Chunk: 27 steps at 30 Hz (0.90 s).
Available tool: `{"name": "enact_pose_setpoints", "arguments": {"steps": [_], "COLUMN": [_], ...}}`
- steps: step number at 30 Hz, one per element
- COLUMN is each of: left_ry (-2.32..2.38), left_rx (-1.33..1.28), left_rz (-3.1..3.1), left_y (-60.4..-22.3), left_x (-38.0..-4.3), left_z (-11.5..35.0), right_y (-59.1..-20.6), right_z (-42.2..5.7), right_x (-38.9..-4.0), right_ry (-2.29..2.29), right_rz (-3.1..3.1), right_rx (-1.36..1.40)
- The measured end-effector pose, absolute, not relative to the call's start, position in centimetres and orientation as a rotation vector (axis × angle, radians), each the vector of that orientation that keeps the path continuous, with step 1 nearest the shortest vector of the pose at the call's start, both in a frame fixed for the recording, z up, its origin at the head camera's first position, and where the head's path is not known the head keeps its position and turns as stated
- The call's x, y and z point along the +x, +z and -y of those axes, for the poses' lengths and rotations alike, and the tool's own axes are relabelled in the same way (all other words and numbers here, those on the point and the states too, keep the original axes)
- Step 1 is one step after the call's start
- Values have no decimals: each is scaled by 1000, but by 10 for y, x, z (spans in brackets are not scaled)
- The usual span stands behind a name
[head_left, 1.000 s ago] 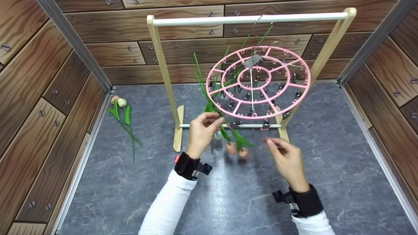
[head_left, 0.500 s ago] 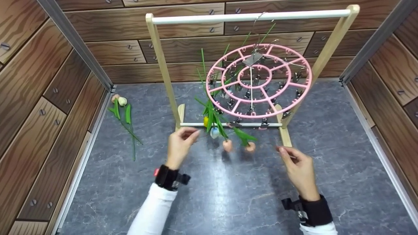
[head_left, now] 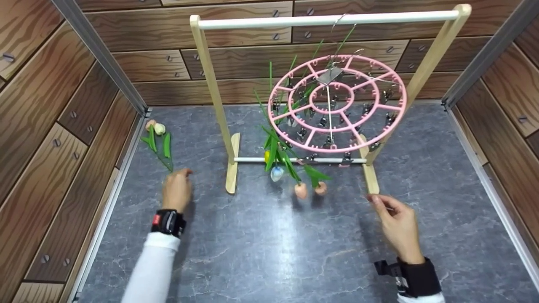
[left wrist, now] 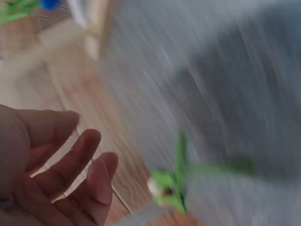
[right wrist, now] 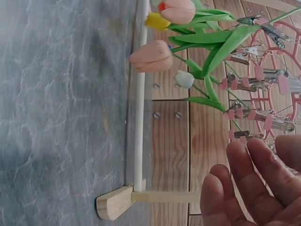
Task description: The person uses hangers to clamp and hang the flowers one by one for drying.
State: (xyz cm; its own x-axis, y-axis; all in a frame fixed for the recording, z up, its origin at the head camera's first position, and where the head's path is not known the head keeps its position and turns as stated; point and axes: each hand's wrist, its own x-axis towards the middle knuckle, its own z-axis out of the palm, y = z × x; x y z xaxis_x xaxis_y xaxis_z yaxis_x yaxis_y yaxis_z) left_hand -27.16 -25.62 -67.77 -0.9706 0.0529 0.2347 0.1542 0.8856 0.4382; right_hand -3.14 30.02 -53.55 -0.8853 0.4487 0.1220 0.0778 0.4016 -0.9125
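Note:
My left hand (head_left: 177, 193) is over the dark floor at the left, just in front of the stem ends of two loose artificial tulips, one pink (head_left: 150, 123) and one white (head_left: 160, 128). In the left wrist view its fingers are loosely bent and hold nothing; the tulips there are blurred. My right hand (head_left: 399, 227) hovers by the rack's right foot, fingers relaxed and holding nothing. A round pink clip hanger (head_left: 332, 150) carries several tulips with blooms downward: a blue-white one (head_left: 276, 173), a yellow one (head_left: 267, 156) and pink ones (head_left: 300, 190) among them.
The hanger hooks onto the white top bar (head_left: 328, 21) of a wooden rack. The rack's left foot (head_left: 231, 176) stands between the loose tulips and the hung ones. Metal clips (right wrist: 270, 74) with pink tips dangle from the hanger. Wood-patterned walls enclose the floor.
My left hand has let go of the flower at the hanger and moved left to the loose tulips. The right hand has drifted slightly right and toward me. The hung tulips have swung a little.

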Motion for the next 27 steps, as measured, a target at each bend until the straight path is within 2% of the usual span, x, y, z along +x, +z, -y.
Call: {"name": "enact_pose_setpoints", "arguments": {"steps": [11,22,27], "left_ry": [-58,119,-19], "left_rx": [-523,-901,-990], "left_rz": [2828,2531,2371], "left_y": [-685,-700,-702], "left_x": [-303,-328,-338], "left_z": [312,331,343], "right_y": [-531,-528,-526], "right_z": [-311,-315,-316], "right_x": [-27,-26,-24], "right_ry": [1415,1399,1405], "right_rz": [2358,2343,2343], "right_rx": [-485,-496,-506]}}
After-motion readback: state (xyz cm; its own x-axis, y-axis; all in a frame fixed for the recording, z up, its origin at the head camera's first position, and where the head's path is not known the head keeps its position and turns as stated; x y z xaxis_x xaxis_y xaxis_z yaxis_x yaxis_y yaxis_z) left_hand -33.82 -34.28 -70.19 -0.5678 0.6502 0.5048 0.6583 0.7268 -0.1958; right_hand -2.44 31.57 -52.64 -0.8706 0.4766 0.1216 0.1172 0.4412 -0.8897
